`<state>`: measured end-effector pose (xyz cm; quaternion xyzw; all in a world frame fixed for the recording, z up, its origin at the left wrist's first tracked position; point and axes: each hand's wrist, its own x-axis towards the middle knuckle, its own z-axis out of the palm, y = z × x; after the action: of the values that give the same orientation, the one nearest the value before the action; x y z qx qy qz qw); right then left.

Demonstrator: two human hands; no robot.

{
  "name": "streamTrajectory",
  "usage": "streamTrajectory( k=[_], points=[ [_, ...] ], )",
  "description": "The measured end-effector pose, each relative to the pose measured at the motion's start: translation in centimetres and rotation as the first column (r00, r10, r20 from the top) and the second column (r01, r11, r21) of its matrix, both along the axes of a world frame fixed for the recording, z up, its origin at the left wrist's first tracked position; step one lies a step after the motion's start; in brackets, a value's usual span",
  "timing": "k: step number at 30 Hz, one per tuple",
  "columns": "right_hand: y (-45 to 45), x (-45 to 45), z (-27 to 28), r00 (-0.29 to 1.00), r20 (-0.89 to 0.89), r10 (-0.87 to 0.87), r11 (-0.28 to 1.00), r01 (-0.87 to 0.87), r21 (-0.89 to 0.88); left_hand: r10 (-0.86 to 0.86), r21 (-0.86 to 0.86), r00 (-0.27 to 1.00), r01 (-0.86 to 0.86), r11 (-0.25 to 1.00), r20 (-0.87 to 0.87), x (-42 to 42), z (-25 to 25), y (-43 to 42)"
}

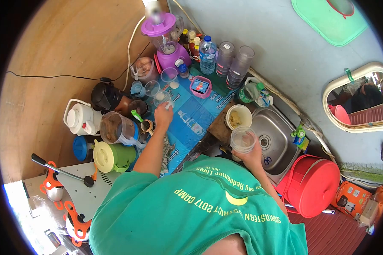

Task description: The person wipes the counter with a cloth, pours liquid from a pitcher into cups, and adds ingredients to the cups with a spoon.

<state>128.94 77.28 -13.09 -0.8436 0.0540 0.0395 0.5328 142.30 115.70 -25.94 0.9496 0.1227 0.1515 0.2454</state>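
Observation:
My left hand is closed on a clear plastic cup standing over the blue table cover. Just beyond it are two more clear cups, one in front and another farther back. Clear plastic cups, seemingly nested, are in my right hand, near the sink's left edge. Right behind them stands a white tub with a pale yellowish mass inside. A small round white lid or disc lies near the cups on the left.
A purple blender, a water bottle and tall stacks of cups line the back. Jugs, including a green one, crowd the left. At right are a steel sink with scissors and a red lidded bucket.

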Motion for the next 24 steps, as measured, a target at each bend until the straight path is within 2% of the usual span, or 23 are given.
streamTrajectory(
  k=[1, 3, 4, 5, 6, 7, 8, 10, 11, 13, 14, 16, 17, 19, 20, 22, 23, 24],
  points=[
    [0.0, 0.1, -0.1, 1.000, -0.003, 0.004, 1.000, -0.004, 0.009, 0.000, -0.001, 1.000, 0.000, 1.000, 0.001, -0.6, 1.6, -0.4],
    [0.4, 0.5, 0.0, 1.000, 0.023, 0.021, 1.000, -0.021, -0.005, 0.102, 0.187, 0.984, -0.074, 0.980, -0.145, -2.1, 7.3, -2.6],
    [0.7, 0.7, 0.1, 0.998, 0.044, 0.036, 0.999, -0.035, -0.017, 0.098, 0.185, 0.985, -0.071, 0.980, -0.145, -2.8, 8.8, -3.6],
    [1.1, 1.1, 0.5, 0.999, 0.042, 0.032, 0.999, -0.031, -0.020, -0.086, 0.070, 0.996, 0.088, 0.994, -0.028, -3.6, 10.1, -4.7],
    [1.7, 1.9, 1.3, 0.992, 0.059, 0.107, 0.994, -0.106, -0.026, -0.253, -0.025, 0.962, 0.257, 0.966, 0.106, -4.6, 11.6, -5.9],
    [2.4, 2.6, 1.7, 0.980, 0.075, 0.183, 0.983, -0.181, -0.033, -0.417, -0.188, 0.905, 0.426, 0.885, 0.086, -5.8, 14.2, -7.7],
    [3.2, 3.1, 1.7, 0.981, 0.074, 0.182, 0.983, -0.180, -0.032, -0.566, -0.346, 0.819, 0.561, 0.752, 0.096, -7.0, 16.4, -9.6],
    [4.8, 4.2, 1.5, 0.965, 0.043, 0.260, 0.963, -0.262, 0.059, -0.781, -0.082, 0.549, 0.830, 0.552, 0.299, -8.3, 17.8, -11.9],
    [5.5, 4.6, 1.2, 0.963, 0.047, 0.265, 0.962, -0.268, 0.060, -0.778, -0.079, 0.552, 0.827, 0.557, 0.299, -8.3, 17.9, -12.0],
    [6.5, 5.2, 0.7, 0.931, 0.167, 0.324, 0.945, -0.325, -0.021, -0.877, -0.196, 0.465, 0.855, 0.480, -0.118, -8.4, 18.1, -12.1],
    [6.7, 5.2, 0.5, 0.932, 0.164, 0.322, 0.946, -0.323, -0.022, -0.879, -0.199, 0.463, 0.856, 0.477, -0.117, -8.3, 18.3, -11.7],
    [6.7, 4.9, 0.4, 0.942, 0.065, 0.330, 0.941, -0.333, 0.053, -0.864, -0.252, 0.500, 0.845, 0.472, 0.055, -7.8, 19.6, -10.4],
    [6.6, 4.7, 0.3, 0.943, 0.059, 0.327, 0.942, -0.330, 0.052, -0.866, -0.258, 0.497, 0.845, 0.469, 0.055, -7.9, 20.1, -10.0],
    [6.8, 4.2, -0.3, 0.956, 0.067, 0.284, 0.955, -0.289, 0.071, -0.771, -0.345, 0.602, 0.783, 0.518, 0.209, -7.9, 21.3, -9.0],
    [6.8, 4.1, -1.1, 0.956, 0.067, 0.284, 0.954, -0.289, 0.074, -0.772, -0.344, 0.602, 0.783, 0.519, 0.206, -7.8, 21.7, -8.5],
    [6.4, 4.3, -2.5, 0.974, 0.036, 0.222, 0.973, -0.223, 0.051, -0.611, -0.439, 0.771, 0.619, 0.651, 0.181, -7.2, 22.2, -7.8],
    [6.0, 4.3, -3.1, 0.975, 0.039, 0.217, 0.974, -0.219, 0.054, -0.615, -0.436, 0.768, 0.623, 0.650, 0.180, -6.7, 22.0, -7.4],
    [5.6, 4.3, -3.3, 0.986, -0.018, 0.165, 0.986, -0.165, 0.026, -0.534, -0.453, 0.834, 0.533, 0.714, 0.139, -6.1, 21.2, -7.2]
  ],
)
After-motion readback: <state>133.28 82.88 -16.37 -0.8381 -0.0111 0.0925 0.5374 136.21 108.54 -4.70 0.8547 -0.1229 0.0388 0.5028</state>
